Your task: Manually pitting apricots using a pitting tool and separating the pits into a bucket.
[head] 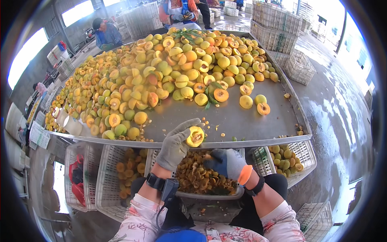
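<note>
My left hand [175,148], in a grey work glove, holds a halved yellow peach [195,136] at the near edge of the metal table. The cut face is turned up and shows a brownish hollow; whether any stone is left in it, I cannot tell. My right hand [228,165], in a blue and grey glove with an orange cuff, hovers over a crate of brown peach stones and scraps [199,178] between my knees. Motion blurs its fingers. Something dark shows at them, but whether it is a held tool is unclear.
Peaches, many cut open, are heaped on the sheet-metal table [266,127]. A white jug [72,124] stands at its left. Plastic crates of peaches [130,166] [285,158] flank my knees. Coworkers [108,34] [178,15] sit beyond the heap. Stacked crates [273,28] stand at the right.
</note>
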A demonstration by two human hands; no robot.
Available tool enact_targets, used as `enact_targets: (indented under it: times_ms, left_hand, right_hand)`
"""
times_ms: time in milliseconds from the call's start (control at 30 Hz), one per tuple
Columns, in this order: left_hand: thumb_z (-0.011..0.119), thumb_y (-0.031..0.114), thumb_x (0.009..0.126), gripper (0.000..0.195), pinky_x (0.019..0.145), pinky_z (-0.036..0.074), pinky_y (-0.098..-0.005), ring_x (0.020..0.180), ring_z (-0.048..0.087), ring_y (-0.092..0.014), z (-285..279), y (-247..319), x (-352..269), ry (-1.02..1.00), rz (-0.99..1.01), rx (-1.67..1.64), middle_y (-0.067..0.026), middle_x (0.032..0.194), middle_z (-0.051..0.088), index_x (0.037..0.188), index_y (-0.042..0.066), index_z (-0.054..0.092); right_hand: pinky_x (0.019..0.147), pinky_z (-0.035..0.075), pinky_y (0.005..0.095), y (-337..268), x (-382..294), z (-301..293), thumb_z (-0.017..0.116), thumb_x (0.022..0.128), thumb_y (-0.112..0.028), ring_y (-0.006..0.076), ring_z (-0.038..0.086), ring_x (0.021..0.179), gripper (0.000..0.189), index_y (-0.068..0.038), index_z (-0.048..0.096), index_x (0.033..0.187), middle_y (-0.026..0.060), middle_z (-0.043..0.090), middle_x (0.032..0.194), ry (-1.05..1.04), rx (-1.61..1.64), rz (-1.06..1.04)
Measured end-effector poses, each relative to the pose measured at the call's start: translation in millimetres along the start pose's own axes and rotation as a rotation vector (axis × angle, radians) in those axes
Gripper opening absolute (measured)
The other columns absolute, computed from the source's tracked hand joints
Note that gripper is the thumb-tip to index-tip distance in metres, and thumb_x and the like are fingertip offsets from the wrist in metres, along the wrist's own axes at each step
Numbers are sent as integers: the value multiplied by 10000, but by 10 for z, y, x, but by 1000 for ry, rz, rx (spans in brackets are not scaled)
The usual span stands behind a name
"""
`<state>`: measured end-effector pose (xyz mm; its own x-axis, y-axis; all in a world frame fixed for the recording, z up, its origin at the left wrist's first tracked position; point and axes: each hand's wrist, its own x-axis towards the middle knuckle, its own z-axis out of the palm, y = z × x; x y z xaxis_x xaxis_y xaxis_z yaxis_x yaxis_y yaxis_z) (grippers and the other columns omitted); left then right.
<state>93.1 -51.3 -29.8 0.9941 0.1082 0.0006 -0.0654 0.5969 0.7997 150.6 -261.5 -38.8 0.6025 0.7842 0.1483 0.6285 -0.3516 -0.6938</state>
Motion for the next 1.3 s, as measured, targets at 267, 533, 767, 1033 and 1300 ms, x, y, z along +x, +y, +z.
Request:
enact_targets:
  times_ms: [267,533,767,1033,1300]
  left_hand:
    - [585,-25,934,329,910,521,-269,1059,636,-148,202,5,-142,328,203,368,-89,1197,671,1260,-39,630]
    - [679,173,815,319,844,516,-454,930,662,-359,-903,841,-1033,622,88,1982,-191,1019,691,1082,-2,679]
    - [693,202,818,349,902,495,-445,1013,635,-371,-1001,1214,-304,597,350,1981,-192,1065,678,1095,-9,665]
    - [712,262,850,382,953,488,-422,1082,634,-354,-555,1419,2294,214,559,1920,-201,1136,680,1148,26,673]
    - [604,616,857,649,995,463,-438,1239,537,-297,-842,1366,3678,265,192,2397,-105,1326,595,1345,189,607]
  right_hand:
    - [785,523,483,-49,18,-50,641,891,-373,398,668,898,363,-43,683,1038,191,703,935,-153,-183,100]
    - [785,529,466,-99,207,-932,723,807,-379,398,672,882,459,-88,665,1158,184,702,949,-378,-337,86]
    - [531,486,296,1051,703,-2086,751,794,-217,122,584,556,402,-15,665,1130,54,642,746,51,-11,514]
    - [565,486,303,2170,1748,-2394,790,788,-144,122,572,608,504,-21,625,1249,45,634,805,251,83,501]
    - [840,542,402,2387,3152,-2050,652,830,-194,334,673,1006,469,-96,609,1287,193,694,1089,420,-370,94]
